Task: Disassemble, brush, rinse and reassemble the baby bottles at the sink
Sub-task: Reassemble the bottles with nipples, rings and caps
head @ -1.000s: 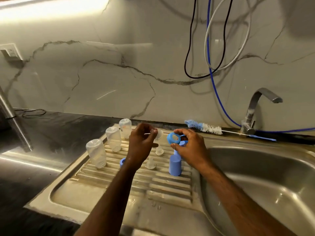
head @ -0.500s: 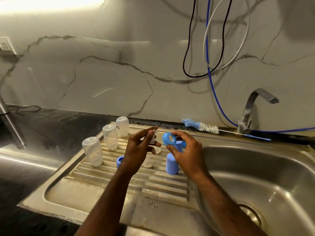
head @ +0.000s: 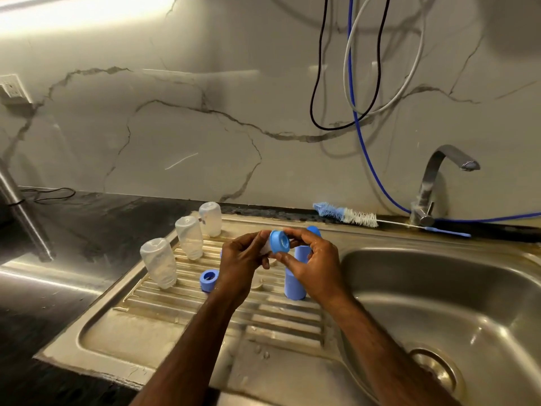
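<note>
Above the ribbed drainboard point(head: 181, 312) my two hands meet. My right hand point(head: 310, 265) pinches a blue collar ring point(head: 279, 242) by its rim. My left hand point(head: 243, 265) holds a clear teat point(head: 265, 248) pushed against the ring's left side; most of the teat is hidden by my fingers. Three clear bottle bodies stand upside down on the drainboard: one at front left point(head: 159, 263), one in the middle point(head: 189, 237) and one at the back point(head: 210, 218). A second blue ring point(head: 209, 280) lies by my left wrist. Blue caps point(head: 294, 284) stand behind my right hand.
A bottle brush point(head: 351, 215) lies along the sink's back ledge. The tap point(head: 430, 186) stands at the back right over the steel basin point(head: 439, 303), whose drain point(head: 436, 370) shows at the bottom right. Cables hang on the marble wall. Dark counter lies to the left.
My hands have come together: the teat in my left hand now meets the blue ring held by my right hand. Before, they were a small gap apart.
</note>
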`<action>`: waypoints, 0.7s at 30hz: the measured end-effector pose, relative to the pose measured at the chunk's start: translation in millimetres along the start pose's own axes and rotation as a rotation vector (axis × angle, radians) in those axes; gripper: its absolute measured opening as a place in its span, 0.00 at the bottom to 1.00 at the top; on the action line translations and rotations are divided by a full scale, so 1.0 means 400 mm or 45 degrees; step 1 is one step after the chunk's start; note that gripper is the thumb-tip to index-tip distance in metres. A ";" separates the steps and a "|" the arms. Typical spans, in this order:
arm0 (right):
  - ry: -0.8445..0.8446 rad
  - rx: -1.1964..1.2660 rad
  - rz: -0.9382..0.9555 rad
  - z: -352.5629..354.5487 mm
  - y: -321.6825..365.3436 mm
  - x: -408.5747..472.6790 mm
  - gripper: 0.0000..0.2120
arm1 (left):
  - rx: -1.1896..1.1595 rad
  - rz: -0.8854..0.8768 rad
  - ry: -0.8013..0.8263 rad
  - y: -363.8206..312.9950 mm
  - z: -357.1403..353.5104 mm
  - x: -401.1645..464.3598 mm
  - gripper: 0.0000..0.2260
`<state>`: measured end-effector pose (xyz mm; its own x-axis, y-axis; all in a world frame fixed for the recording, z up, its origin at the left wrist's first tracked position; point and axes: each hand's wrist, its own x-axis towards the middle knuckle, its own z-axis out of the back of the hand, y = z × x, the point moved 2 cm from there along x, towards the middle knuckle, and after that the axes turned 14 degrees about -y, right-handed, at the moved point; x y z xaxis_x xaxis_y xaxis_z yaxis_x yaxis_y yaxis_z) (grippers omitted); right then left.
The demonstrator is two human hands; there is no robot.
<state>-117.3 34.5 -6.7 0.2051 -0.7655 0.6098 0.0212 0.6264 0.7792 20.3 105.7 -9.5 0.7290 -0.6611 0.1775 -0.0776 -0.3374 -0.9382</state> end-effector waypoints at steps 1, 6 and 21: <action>-0.002 -0.009 0.007 -0.002 0.000 0.000 0.22 | 0.006 -0.003 -0.003 0.000 -0.001 0.001 0.15; -0.053 -0.085 0.046 -0.013 -0.014 0.003 0.22 | 0.037 -0.019 -0.010 -0.003 -0.004 -0.006 0.13; -0.231 -0.130 0.161 0.007 -0.008 0.012 0.21 | 0.002 0.023 0.094 -0.013 -0.021 -0.023 0.12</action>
<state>-119.2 28.3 -5.7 0.0333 -0.6883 0.7246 0.1069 0.7233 0.6822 8.5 108.0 -3.6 0.6754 -0.7146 0.1822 -0.0890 -0.3243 -0.9418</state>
